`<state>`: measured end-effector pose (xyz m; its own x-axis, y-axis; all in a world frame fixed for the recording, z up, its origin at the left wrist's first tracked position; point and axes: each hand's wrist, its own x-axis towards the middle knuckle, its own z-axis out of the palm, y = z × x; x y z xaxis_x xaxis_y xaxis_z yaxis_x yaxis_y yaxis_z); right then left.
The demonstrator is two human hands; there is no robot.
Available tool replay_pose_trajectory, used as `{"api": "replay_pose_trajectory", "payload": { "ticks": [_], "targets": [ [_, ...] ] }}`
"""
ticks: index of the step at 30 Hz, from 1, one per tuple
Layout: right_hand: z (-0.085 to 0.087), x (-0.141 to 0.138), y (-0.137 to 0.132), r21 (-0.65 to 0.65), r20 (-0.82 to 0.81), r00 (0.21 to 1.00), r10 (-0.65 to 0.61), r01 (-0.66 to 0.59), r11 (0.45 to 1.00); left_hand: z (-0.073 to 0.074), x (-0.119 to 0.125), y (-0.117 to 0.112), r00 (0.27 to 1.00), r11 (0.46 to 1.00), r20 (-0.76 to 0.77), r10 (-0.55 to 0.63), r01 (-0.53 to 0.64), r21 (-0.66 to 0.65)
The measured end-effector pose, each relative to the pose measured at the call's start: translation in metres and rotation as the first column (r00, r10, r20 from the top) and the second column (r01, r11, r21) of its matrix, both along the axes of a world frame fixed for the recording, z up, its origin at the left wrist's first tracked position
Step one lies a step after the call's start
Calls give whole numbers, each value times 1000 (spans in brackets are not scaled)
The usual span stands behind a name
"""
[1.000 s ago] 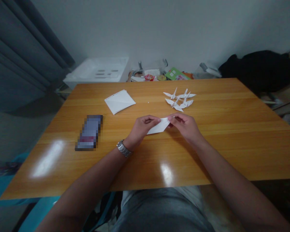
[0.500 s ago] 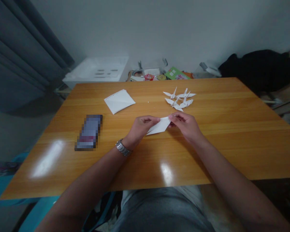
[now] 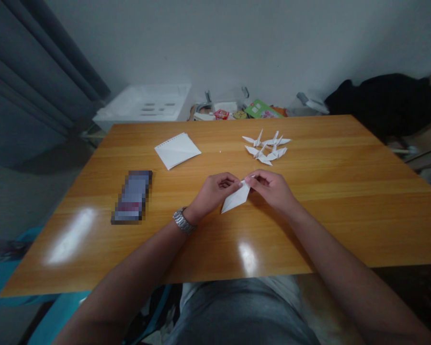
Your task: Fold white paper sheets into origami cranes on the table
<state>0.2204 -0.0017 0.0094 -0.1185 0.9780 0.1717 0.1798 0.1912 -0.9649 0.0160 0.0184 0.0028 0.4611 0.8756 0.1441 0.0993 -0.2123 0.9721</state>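
Note:
A folded piece of white paper is held between both hands above the wooden table, its pointed end aimed down and toward me on the left. My left hand, with a metal watch at the wrist, pinches its upper edge between thumb and fingers. My right hand grips the upper right corner, the thumb on top and the fingertips partly hidden behind the paper. Beyond my hands several white paper cranes stand grouped together.
A stack of white paper sheets with a perforated edge lies at the back left. Nearer on the left is a phone, its screen blurred out. Behind the table sit a white foam box and a green packet.
The folded paper has turned, so its pointed end now hangs lower and nearer to me. Both hands have drawn closer together along its upper edge.

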Motion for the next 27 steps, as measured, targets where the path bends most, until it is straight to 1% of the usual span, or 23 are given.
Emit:
{"api": "replay_pose_trajectory", "payload": {
  "ticks": [4, 8, 15, 17, 21, 23, 27],
  "targets": [
    [2, 0, -1, -26, -1, 1000, 13, -13, 1000, 0, 0, 0, 1000, 1000, 15, 2, -2, 14],
    [4, 2, -1, -72, -6, 1000, 28, -29, 997, 1, -1, 0, 999, 999, 22, -33, 33, 16],
    [6, 5, -3, -95, 21, 998, 65, -63, 993, 4, -4, 3, 998, 998, -29, -51, 53, 38],
    [6, 4, -3, -130, -30, 998, 53, -56, 990, 6, -4, 2, 999, 998, -27, -46, 47, 34],
    [3, 3, -2, -224, -207, 978, 4, -52, 973, 7, -3, 1, 999, 999, -9, -32, 33, 33],
    [4, 2, -2, -208, -222, 975, 4, -51, 977, 5, -3, 2, 1000, 999, 4, -24, 24, 37],
    [6, 0, -3, -99, -105, 994, 21, -32, 995, 2, -2, 3, 1000, 999, 15, -19, 18, 40]
  ]
}}
